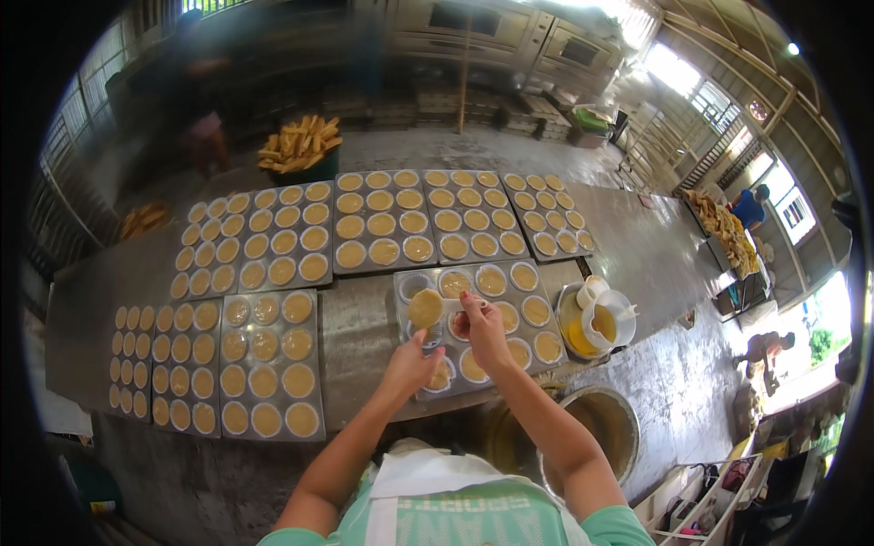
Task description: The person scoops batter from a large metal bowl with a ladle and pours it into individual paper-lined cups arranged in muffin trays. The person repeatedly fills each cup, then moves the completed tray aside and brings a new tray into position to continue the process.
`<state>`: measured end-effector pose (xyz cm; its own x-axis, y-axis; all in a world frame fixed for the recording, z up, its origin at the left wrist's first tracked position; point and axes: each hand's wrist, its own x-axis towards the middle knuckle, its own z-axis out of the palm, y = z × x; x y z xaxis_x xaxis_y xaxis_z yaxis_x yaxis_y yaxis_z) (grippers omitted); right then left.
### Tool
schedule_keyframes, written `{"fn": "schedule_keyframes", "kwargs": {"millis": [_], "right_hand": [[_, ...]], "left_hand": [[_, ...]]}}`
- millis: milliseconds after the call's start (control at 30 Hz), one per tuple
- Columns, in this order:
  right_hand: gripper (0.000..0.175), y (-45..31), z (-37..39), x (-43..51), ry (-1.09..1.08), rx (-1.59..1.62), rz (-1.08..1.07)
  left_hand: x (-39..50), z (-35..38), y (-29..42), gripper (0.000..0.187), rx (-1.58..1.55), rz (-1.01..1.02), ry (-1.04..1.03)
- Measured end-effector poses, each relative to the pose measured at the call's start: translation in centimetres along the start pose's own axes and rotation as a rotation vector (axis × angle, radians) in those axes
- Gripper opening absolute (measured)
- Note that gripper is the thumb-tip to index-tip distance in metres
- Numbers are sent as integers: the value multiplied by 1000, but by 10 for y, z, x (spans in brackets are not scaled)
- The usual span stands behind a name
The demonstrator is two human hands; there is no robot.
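Observation:
My right hand (481, 331) grips the white handle of a scoop (426, 308) full of pale yellow batter. The scoop hangs over the left side of a metal muffin tray (495, 317) with paper liners. Just below it is my left hand (413, 365), its index fingertip close under the scoop, beside a paper liner (431, 336) that looks unfilled. Whether those fingers pinch the liner is unclear. Another liner (414, 285) at the tray's far left corner holds little or no batter. Most other cups there hold batter, such as the batter-filled cup (534, 310) on the right.
Several filled muffin trays (330, 225) cover the metal table (358, 334). Right of my tray, a basin (570, 307) holds a plastic pitcher (604, 324) and yellow liquid. A large metal pot (625, 423) stands below. Beyond are a bin of bread sticks (300, 145) and people, one in blue (750, 207).

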<state>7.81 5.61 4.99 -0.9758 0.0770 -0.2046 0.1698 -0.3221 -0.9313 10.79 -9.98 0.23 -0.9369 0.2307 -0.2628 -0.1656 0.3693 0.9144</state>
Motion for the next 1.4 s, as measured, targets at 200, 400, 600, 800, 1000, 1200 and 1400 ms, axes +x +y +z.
{"fn": "schedule_keyframes", "kwargs": {"millis": [200,400,600,800,1000,1200,1400], "right_hand": [[25,4,-1,7,-5,-3,-22],[24,8,0,10,26,1,-29],[25,7,-3,10,21,-18,-27],[26,8,-6,14,-3,2,-40],[24,7,-4,12,-6,-10,-38],[23,4,-9,4,-104,-179,-191],[22,-5,-9,-9,-105,-493,-365]], "left_hand": [[12,3,2,57,-45,-97,-93],[11,4,5,52,-46,-85,-77],[-11,-6,32,40,499,86,107],[-22,-24,40,27,466,144,148],[-6,12,13,33,299,232,52],[-8,31,7,40,451,261,92],[-20,31,15,39,478,259,95]]}}
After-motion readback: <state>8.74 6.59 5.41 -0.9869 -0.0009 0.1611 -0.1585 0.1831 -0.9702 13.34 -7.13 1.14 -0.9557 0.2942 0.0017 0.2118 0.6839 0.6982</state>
